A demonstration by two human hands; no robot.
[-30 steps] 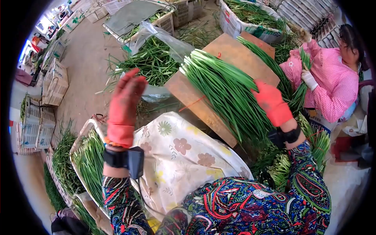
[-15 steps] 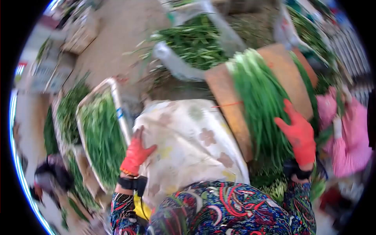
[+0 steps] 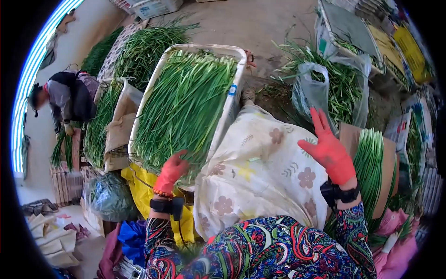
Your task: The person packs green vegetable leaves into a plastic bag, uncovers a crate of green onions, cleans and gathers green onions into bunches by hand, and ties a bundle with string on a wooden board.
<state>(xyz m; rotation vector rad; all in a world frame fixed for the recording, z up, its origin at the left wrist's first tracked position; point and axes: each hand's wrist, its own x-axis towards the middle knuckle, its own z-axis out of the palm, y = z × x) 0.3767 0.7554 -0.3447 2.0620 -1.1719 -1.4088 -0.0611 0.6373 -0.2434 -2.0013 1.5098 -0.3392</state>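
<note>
My left hand (image 3: 171,174), in a red glove, is at the near end of a white basket (image 3: 240,69) filled with long chives (image 3: 186,102). Its fingers are slightly bent and apart, and nothing shows between them; whether they touch the leaves I cannot tell. Over the floral cloth (image 3: 251,172) on my lap, my right hand (image 3: 332,158), also red-gloved, is raised with fingers spread and holds nothing. To its right, a bundle of chives (image 3: 370,162) lies on a brown board (image 3: 348,139).
A plastic bag (image 3: 311,88) of loose leaves stands ahead on the floor. At left, a person (image 3: 72,95) bends over holding greens beside more filled baskets. A pink sleeve (image 3: 392,242) shows at lower right. A yellow bag (image 3: 144,190) lies below the white basket.
My view has turned left, bringing the white basket nearer the centre. My left hand has gone from the cloth to the basket's near end. My right hand has left the chives on the board.
</note>
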